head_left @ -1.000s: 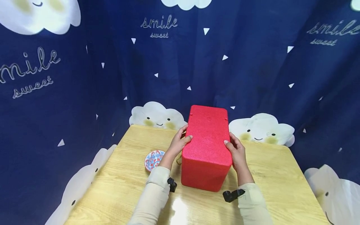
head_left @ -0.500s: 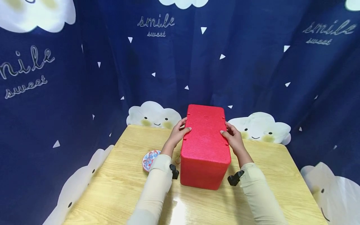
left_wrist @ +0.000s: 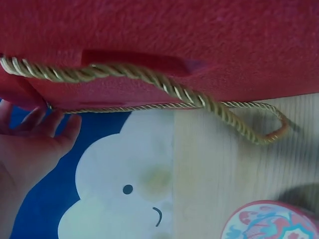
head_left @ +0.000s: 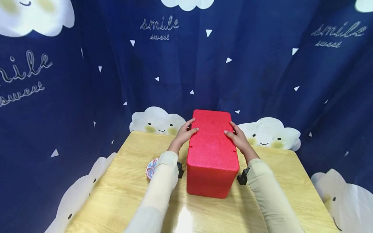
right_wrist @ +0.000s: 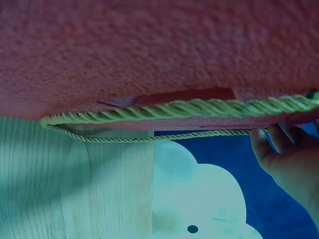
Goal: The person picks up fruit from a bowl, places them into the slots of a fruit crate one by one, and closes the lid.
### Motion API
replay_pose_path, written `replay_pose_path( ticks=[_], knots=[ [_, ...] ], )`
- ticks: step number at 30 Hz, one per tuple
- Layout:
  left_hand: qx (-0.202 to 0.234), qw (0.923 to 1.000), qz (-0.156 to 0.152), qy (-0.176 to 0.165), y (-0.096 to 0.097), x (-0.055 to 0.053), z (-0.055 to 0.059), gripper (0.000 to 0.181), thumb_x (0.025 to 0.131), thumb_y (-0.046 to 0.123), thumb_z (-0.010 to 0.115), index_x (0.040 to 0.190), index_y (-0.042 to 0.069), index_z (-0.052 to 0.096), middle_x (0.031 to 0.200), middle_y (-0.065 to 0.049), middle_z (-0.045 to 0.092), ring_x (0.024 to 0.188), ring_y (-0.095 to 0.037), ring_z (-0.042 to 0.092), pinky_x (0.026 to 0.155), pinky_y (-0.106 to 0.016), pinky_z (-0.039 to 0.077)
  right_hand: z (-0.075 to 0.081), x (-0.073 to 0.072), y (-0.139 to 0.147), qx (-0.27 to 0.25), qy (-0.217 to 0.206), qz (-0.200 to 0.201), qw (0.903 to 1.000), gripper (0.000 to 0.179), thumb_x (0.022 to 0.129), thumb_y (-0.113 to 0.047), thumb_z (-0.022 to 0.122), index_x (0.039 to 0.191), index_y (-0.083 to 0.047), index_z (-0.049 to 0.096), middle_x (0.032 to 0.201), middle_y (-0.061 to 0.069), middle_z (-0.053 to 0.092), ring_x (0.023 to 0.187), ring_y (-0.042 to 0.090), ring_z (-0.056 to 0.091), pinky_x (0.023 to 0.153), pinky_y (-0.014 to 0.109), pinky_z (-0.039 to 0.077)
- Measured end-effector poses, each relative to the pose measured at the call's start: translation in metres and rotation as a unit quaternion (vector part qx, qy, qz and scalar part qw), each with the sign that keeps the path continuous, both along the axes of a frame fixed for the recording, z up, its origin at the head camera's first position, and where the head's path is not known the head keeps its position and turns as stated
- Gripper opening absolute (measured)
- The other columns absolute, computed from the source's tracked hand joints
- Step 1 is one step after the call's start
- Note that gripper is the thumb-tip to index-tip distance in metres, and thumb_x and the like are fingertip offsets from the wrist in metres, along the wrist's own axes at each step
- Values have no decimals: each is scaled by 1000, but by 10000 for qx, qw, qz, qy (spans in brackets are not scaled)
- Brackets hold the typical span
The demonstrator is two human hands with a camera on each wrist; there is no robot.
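Note:
A tall red box [head_left: 212, 139] with a flat top stands on the wooden table, lengthwise away from me. My left hand [head_left: 183, 134] holds its far left edge, thumb on the top and fingers down the side. Opposite it, my right hand [head_left: 240, 139] grips the far right edge the same way. Along the box's side in the left wrist view hangs a twisted gold cord [left_wrist: 174, 89], looping out over the table below a dark slot. Another stretch of gold cord [right_wrist: 189, 108] runs along the side in the right wrist view, near my fingertips.
A round dish [head_left: 151, 169] with a red and blue pattern sits left of the box, partly covered by my left sleeve. The wooden table [head_left: 116, 194] ends at a blue curtain [head_left: 175, 64] printed with clouds. Black wrist cameras [head_left: 242, 176] are strapped to both wrists.
Both hands have slid forward along the box's edges towards its far end. The box stays in place on the table, and my left sleeve now covers more of the dish.

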State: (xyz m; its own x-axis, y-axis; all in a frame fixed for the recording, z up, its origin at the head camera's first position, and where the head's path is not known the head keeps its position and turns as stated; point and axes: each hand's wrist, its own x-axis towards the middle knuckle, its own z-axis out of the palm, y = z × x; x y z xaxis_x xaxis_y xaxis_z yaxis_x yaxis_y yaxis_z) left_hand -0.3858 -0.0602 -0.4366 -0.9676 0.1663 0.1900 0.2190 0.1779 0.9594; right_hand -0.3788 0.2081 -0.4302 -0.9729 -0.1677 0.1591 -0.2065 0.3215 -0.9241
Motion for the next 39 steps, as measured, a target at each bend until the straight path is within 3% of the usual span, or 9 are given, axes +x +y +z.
replay_pose_path(
  ticks=[11, 14, 21, 27, 32, 39],
  knots=[
    [-115, 9995, -88, -268, -3, -2, 4, 67, 84, 26, 67, 143, 17, 37, 131, -9, 47, 110, -25, 49, 87, -36, 44, -1, 1, -8, -528, -221, -378, 9976, 62, 93, -14, 50, 148, -9, 21, 146, 19, 29, 127, 30, 32, 103, 42, 26],
    [-125, 9996, -50, -255, -4, -2, 5, 66, 84, 26, 67, 143, 17, 38, 129, -10, 49, 109, -26, 50, 87, -37, 44, 0, 1, -8, -341, -173, -406, 9984, 62, 93, -16, 50, 148, -9, 22, 145, 20, 30, 127, 31, 33, 102, 44, 27],
    [-363, 9990, -89, -225, -2, -1, 5, 62, 87, 27, 63, 143, 18, 38, 132, -13, 48, 118, -25, 46, 94, -36, 39, 2, 2, -2, 615, 70, -500, 9968, 63, 93, -26, 52, 147, -7, 26, 141, 23, 36, 125, 34, 37, 102, 46, 27],
    [-487, 9985, -66, -243, 1, 2, 5, 60, 87, 26, 63, 142, 18, 39, 139, -12, 42, 126, -23, 39, 100, -37, 33, 1, 4, 0, 624, -63, -482, 9969, 64, 92, -26, 53, 146, -6, 27, 141, 24, 35, 127, 34, 35, 104, 46, 26],
    [-596, 9979, -4, -237, -3, 3, 4, 59, 87, 26, 61, 141, 18, 39, 136, -12, 45, 122, -25, 42, 97, -38, 35, 3, 2, -3, 751, -95, -405, 9963, 65, 91, -28, 54, 145, -5, 28, 138, 26, 39, 124, 35, 39, 102, 46, 29],
    [-597, 9973, -261, -338, 0, 2, 5, 61, 89, 25, 58, 144, 16, 32, 137, -14, 42, 121, -25, 42, 98, -37, 34, 3, 3, 1, 1275, 22, -341, 9912, 66, 91, -31, 53, 145, -3, 26, 133, 28, 43, 117, 37, 45, 98, 47, 32]
  ],
)
